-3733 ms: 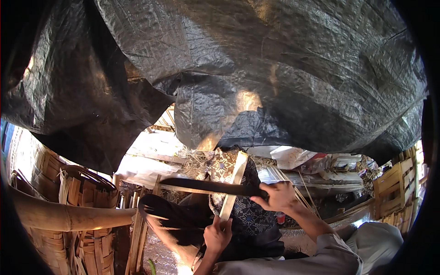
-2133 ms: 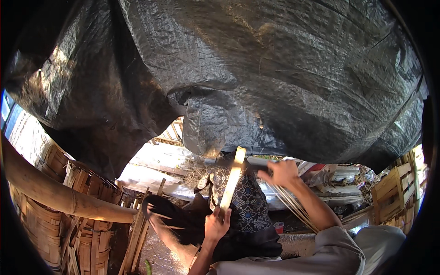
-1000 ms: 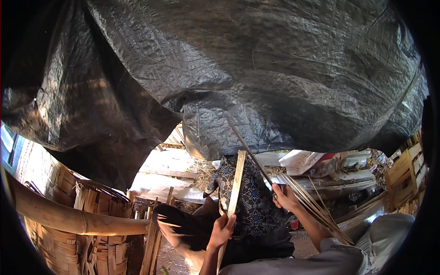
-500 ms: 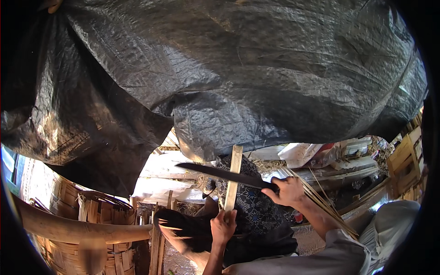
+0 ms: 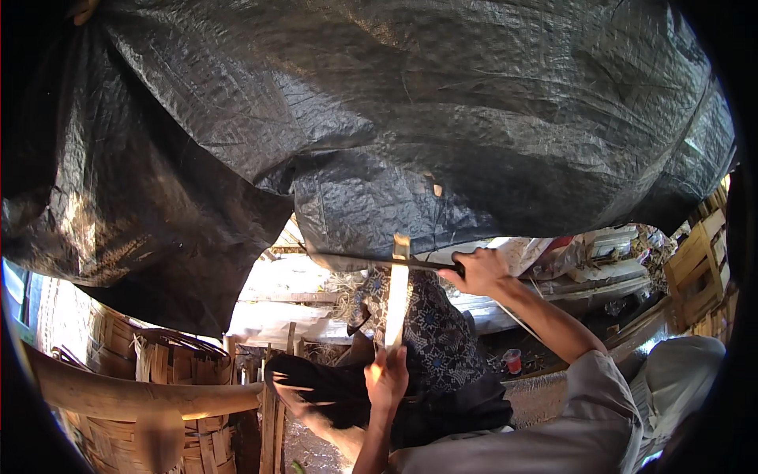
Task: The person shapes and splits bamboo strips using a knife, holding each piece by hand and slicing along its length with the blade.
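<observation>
My left hand (image 5: 386, 378) is closed round the lower end of a flat, pale bamboo strip (image 5: 397, 308), held nearly upright. My right hand (image 5: 478, 271) grips the handle of a long, dark-bladed machete (image 5: 359, 259). The blade lies across the strip close to its top end, pointing left. A small pale chip (image 5: 437, 190) shows against the black sheet just above the strip. Dark blue patterned cloth (image 5: 442, 340) spreads behind the strip and between my arms.
A black plastic sheet (image 5: 474, 103) hangs low across the far side. Woven bamboo baskets (image 5: 189, 371) and a thick bamboo pole (image 5: 142, 395) stand at the left. A plastic cup with red contents (image 5: 512, 362) sits right of the cloth. Bamboo slatwork (image 5: 699, 261) rises at far right.
My right hand has moved up and away with the machete, its blade now close to the strip's top end. A pale chip has appeared above. The left hand keeps its grip.
</observation>
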Available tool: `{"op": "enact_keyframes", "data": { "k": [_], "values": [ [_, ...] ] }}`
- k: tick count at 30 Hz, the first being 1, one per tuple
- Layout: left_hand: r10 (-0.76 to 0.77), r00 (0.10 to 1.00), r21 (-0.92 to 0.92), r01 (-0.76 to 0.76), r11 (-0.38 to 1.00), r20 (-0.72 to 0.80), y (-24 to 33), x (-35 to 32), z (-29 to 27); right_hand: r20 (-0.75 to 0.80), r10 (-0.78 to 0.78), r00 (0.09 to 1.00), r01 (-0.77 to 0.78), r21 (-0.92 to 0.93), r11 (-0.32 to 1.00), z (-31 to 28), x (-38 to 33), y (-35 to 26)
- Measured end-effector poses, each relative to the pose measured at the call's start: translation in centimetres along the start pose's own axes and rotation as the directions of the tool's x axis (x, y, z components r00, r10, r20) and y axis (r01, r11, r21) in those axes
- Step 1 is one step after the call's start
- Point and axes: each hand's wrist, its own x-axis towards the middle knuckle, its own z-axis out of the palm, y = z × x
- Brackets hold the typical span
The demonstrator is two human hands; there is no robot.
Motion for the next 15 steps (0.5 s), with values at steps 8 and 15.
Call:
{"op": "enact_keyframes", "data": {
  "k": [8,15],
  "values": [
    [-0.056,0.998,0.075,0.054,0.996,0.022,-1.5,0.1,0.6,0.03,-0.198,0.98,0.199,-0.032,0.979,-1.7,-2.8,-4.2],
    [0.131,0.991,0.063,-0.129,0.99,-0.023,-1.7,0.6,0.5,0.149,-0.358,0.922,0.371,-0.071,0.926,-0.8,-1.9,-2.8]
  ]
}}
